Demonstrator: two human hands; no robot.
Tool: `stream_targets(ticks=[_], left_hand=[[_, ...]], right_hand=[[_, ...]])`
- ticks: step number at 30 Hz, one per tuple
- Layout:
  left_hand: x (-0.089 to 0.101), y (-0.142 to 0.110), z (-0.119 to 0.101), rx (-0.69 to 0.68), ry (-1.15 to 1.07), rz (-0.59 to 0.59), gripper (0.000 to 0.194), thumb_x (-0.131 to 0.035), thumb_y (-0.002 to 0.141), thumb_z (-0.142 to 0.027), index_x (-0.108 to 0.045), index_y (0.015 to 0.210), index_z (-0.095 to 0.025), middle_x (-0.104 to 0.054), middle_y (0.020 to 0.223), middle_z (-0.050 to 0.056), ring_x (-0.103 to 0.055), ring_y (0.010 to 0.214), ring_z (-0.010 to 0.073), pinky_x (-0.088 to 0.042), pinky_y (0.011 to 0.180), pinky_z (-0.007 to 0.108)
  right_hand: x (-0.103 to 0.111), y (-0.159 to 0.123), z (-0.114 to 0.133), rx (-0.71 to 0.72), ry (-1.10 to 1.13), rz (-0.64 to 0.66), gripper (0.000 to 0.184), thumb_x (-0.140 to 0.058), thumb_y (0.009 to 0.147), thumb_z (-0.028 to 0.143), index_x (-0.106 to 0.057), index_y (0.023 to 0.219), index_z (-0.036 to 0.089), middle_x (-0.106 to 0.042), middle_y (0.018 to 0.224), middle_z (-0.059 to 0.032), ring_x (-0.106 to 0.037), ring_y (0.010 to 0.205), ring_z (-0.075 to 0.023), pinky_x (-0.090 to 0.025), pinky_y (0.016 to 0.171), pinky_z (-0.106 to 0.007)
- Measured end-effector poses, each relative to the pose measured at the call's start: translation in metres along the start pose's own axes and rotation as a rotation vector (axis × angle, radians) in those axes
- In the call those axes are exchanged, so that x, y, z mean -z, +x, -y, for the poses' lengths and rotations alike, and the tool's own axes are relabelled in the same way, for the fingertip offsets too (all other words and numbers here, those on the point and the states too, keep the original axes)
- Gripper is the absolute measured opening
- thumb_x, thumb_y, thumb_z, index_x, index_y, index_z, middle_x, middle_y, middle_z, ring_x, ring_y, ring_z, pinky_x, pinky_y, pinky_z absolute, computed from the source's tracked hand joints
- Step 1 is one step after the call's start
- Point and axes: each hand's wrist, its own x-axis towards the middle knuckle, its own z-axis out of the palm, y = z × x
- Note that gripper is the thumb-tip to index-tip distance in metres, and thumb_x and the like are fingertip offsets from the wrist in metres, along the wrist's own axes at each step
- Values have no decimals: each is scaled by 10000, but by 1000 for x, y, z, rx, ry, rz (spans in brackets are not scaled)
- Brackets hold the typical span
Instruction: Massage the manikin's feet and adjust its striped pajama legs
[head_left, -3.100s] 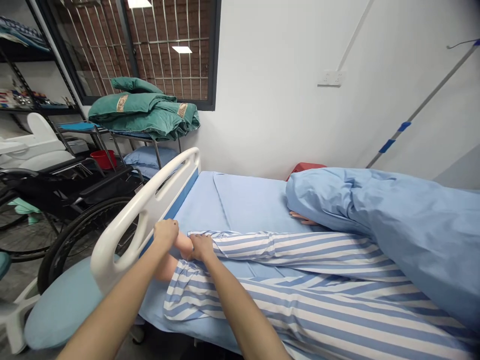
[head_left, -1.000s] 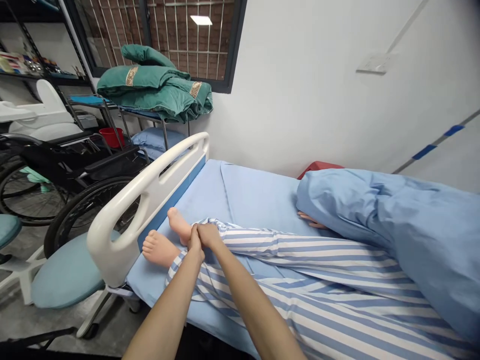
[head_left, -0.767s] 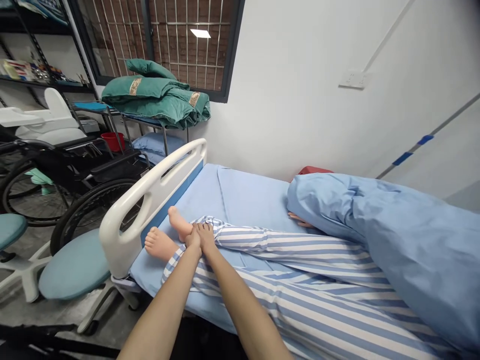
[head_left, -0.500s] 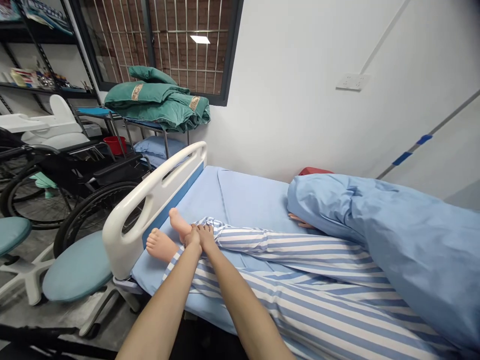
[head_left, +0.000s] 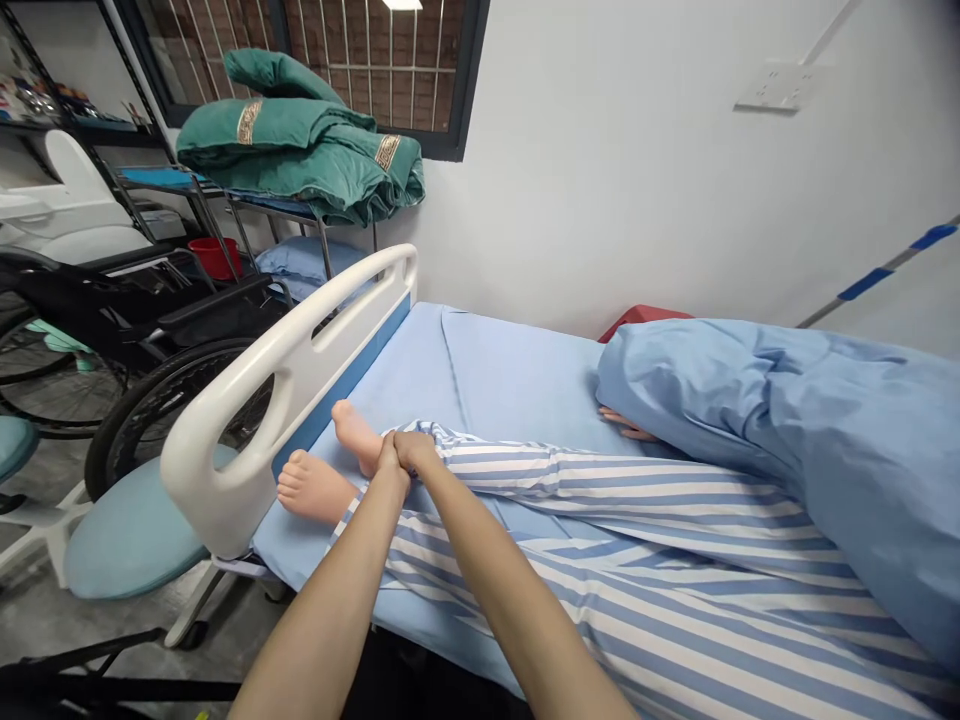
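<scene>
Holding on, we had left hand and right hand curled round the far striped trouser leg; it ran rightward, its bare foot beside our left.

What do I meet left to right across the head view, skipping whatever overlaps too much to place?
Pale-blue round stool seat at the left edge, red plastic bucket, nearer bare foot, farther bare foot, bare left hand, bare right hand, partly covered third hand, white rectangular wall socket, blue-banded grey metal pole.
</scene>
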Motion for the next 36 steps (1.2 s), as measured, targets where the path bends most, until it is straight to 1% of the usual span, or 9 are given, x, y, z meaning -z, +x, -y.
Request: stream_targets(ticks=[4, 7, 12, 17, 21, 24, 27, 31, 36], left_hand=[[-6, 2, 0, 0, 23, -83, 391, -161, 884, -262, -437, 1157, -219, -500, 1075, 157, -451, 1042, 388, -354, 761, 556], [-4, 0, -1, -10, 21, -105, 446, -122, 886, -256, -426, 1206, -203, -497, 1084, 177, -453, 1020, 399, -353, 723, 574], [-5, 1, 2, -28, -43, -146, 466, -61, 886, -197, -430, 1170, -196, -495, 1064, 188, -453, 1017, 372, -350, 726, 534], [-2, 4, 2, -11, -94, -181, 440, 3, 898, -182, -435, 938, -187, -466, 921, 136, -446, 980, 310, -342, 738, 465], [10, 1, -2, -28, -147, -207, 325, 31, 903, -193, -213, 693, -240, -187, 666, -16, -422, 883, 257, -327, 721, 417], [15, -1, -3, -39, -184, -218, 221, 12, 906, -205, -35, 692, -237, 6, 684, -43, -392, 817, 233, -308, 700, 396], [15, -2, -3, -47, -195, -224, 259, 19, 904, -196, -98, 676, -239, -92, 659, -34, -384, 824, 237, -288, 688, 391], [9, 0, -1, -49, -181, -216, 406, 21, 903, -185, -367, 786, -205, -393, 783, 63, -407, 902, 277, -276, 699, 417], [-3, 7, 2, -1, -176, -204, 531, 71, 904, -204, -445, 1009, -133, -476, 974, 156, -423, 999, 317, -293, 763, 469]], right_hand=[[1, 8, -8, 57, 11, 56, 284, -650, 652, 172, -683, 934, 175, -699, 1011, -91, -648, 908, -230, -481, 781, -338], [1, 0, -9, 71, 19, 17, 241, -651, 650, 174, -688, 888, 161, -701, 975, -108, -653, 863, -242, -488, 740, -334], [-9, -33, 0, 57, 18, -251, 337, -462, 846, 182, -567, 1162, 131, -614, 1152, -161, -547, 1075, -266, -398, 906, -418], [-24, -57, 6, 30, 43, -421, 387, -262, 936, 174, -477, 1251, 103, -555, 1223, -158, -462, 1140, -247, -281, 1014, -410], [-29, -63, 4, 57, 101, -432, 421, -261, 948, 240, -386, 1345, 177, -495, 1315, -129, -407, 1206, -238, -209, 1063, -423], [-25, -64, 3, 81, 143, -371, 438, -291, 939, 269, -351, 1372, 233, -432, 1385, -98, -358, 1262, -246, -190, 1070, -442], [-19, -64, 3, 63, 138, -324, 431, -294, 938, 277, -366, 1362, 255, -426, 1390, -98, -363, 1265, -255, -203, 1057, -456], [-13, -60, 2, 50, 133, -302, 412, -281, 939, 280, -415, 1329, 286, -523, 1291, -104, -440, 1205, -267, -257, 1015, -460], [-4, -48, -4, 66, 123, -239, 357, -332, 920, 319, -523, 1221, 290, -603, 1192, -89, -526, 1118, -288, -326, 955, -461]])
